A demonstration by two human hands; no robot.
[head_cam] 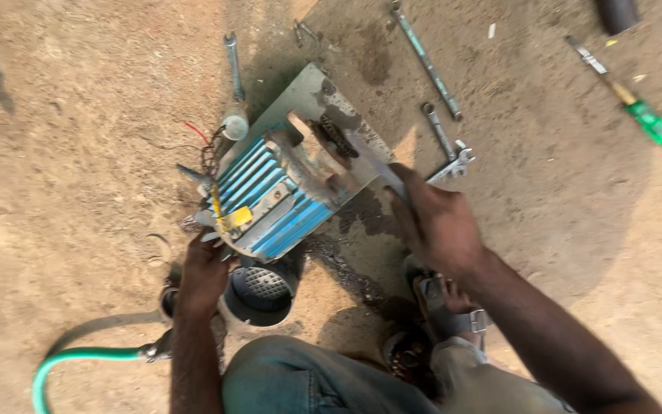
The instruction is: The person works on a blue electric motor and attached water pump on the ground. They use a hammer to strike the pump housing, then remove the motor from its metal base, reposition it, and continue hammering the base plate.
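Two hands, left hand (202,277), right hand (434,222), one blue motor (273,201), three spanners (427,55).

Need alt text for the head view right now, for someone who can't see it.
A person crouches on sandy ground over a blue finned motor on a grey plate, left hand at its near end, right hand on a metal tool. Spanners and a green-handled screwdriver lie around.
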